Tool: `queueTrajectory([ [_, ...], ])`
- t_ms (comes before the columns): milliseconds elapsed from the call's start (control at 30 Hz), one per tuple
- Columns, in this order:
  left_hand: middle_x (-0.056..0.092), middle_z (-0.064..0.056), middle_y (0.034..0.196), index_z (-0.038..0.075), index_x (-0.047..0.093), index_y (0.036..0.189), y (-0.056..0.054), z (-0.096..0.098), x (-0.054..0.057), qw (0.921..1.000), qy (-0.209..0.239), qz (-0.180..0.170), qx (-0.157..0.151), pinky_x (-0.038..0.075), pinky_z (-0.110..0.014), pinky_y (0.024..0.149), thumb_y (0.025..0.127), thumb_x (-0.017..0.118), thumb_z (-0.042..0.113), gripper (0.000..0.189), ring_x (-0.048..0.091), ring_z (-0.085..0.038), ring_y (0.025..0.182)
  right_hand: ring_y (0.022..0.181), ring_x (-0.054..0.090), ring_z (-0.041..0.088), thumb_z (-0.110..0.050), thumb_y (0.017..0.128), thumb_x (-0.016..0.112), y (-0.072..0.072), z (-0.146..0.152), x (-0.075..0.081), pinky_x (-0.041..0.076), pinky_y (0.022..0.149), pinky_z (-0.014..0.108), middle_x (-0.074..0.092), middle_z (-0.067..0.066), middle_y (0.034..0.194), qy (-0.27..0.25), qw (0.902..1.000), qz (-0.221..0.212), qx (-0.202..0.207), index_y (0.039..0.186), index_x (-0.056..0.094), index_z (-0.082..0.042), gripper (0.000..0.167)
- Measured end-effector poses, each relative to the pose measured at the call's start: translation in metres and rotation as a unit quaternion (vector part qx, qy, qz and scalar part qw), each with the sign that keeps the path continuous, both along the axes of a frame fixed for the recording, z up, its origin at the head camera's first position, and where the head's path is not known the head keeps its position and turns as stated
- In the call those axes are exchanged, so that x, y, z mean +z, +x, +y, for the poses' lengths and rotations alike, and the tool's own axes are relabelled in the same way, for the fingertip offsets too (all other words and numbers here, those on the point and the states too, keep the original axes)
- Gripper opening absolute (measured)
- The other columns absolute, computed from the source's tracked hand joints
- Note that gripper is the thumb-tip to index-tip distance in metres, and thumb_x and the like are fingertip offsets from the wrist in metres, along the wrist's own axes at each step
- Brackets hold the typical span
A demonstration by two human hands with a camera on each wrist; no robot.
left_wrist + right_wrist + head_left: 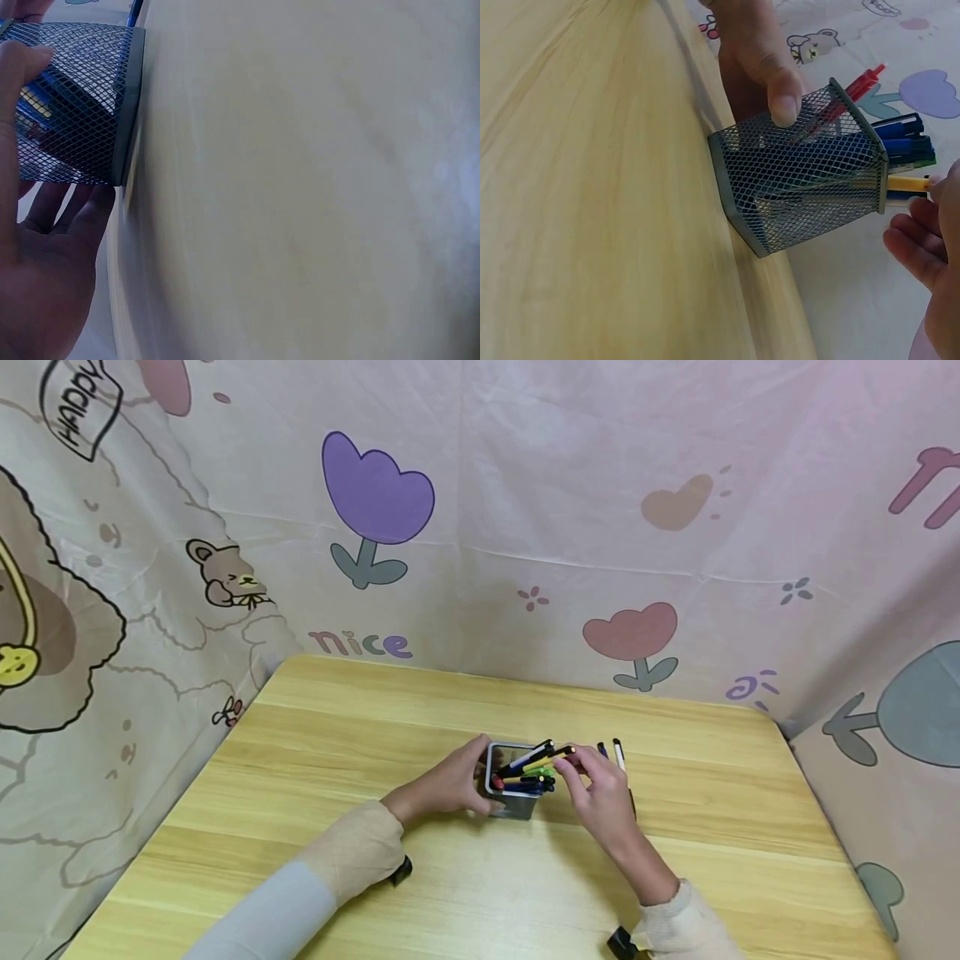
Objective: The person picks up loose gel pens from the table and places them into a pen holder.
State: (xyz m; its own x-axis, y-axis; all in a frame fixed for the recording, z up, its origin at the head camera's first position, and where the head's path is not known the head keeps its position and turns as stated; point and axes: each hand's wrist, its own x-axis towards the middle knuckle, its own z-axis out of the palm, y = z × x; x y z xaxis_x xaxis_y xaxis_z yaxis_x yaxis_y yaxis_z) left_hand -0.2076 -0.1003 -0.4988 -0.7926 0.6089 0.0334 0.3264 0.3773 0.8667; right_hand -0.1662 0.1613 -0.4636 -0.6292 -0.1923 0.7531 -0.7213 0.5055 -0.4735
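Note:
A black wire-mesh pen holder (pixel 515 808) stands on the wooden table, filled with several pens. My left hand (pixel 452 779) grips its left side, thumb along the near face; in the left wrist view, fingers lie behind the mesh. At the holder's mouth, my right hand (pixel 602 800) pinches the end of a yellow pen (pixel 907 184) whose other part is inside the holder. Beside it stick out a red pen (pixel 861 85), blue pens (pixel 901 145) and a green one (pixel 542 771).
To the right of my right hand lie a white pen with a black cap (pixel 618 753) and a dark blue pen (pixel 602 749), partly hidden by the hand. A printed cloth (pixel 487 593) hangs behind the table (pixel 360 727). Black devices sit at both wrists.

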Motion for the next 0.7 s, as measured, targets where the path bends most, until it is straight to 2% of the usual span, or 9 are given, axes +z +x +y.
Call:
queueTrajectory([
  [333,0.056,-0.003,0.115,0.013,0.045,0.12,0.001,-0.001,0.0,1.0,0.002,-0.006,0.002,0.058,-0.027,0.091,0.075,0.09,0.016,0.064,0.067,-0.013,0.105,0.071,0.071,0.022,0.008,0.084,0.077,-0.002,-0.002,-0.007,0.059,0.071,0.016,0.073,0.01,0.081,0.038,0.9991,0.021,0.002,0.091,0.07,-0.001,0.013],
  [500,0.055,-0.004,0.117,0.013,0.045,0.12,0.002,-0.001,0.0,0.9999,0.006,-0.015,0.0,0.059,-0.027,0.086,0.076,0.09,0.016,0.062,0.068,-0.013,0.103,0.076,0.075,0.024,0.013,0.081,0.074,0.001,-0.004,-0.01,0.061,0.073,0.018,0.076,0.014,0.09,0.059,0.9979,0.029,-0.002,0.098,0.073,0.003,0.02],
  [700,0.055,-0.005,0.121,0.014,0.046,0.125,0.002,-0.001,0.002,0.9996,0.011,-0.027,-0.001,0.061,-0.026,0.085,0.077,0.089,0.016,0.065,0.068,-0.014,0.104,0.076,0.075,0.025,0.02,0.074,0.074,0.001,-0.008,-0.013,0.062,0.072,0.02,0.076,0.016,0.091,0.078,0.9953,0.058,0.004,0.098,0.073,0.005,0.028],
])
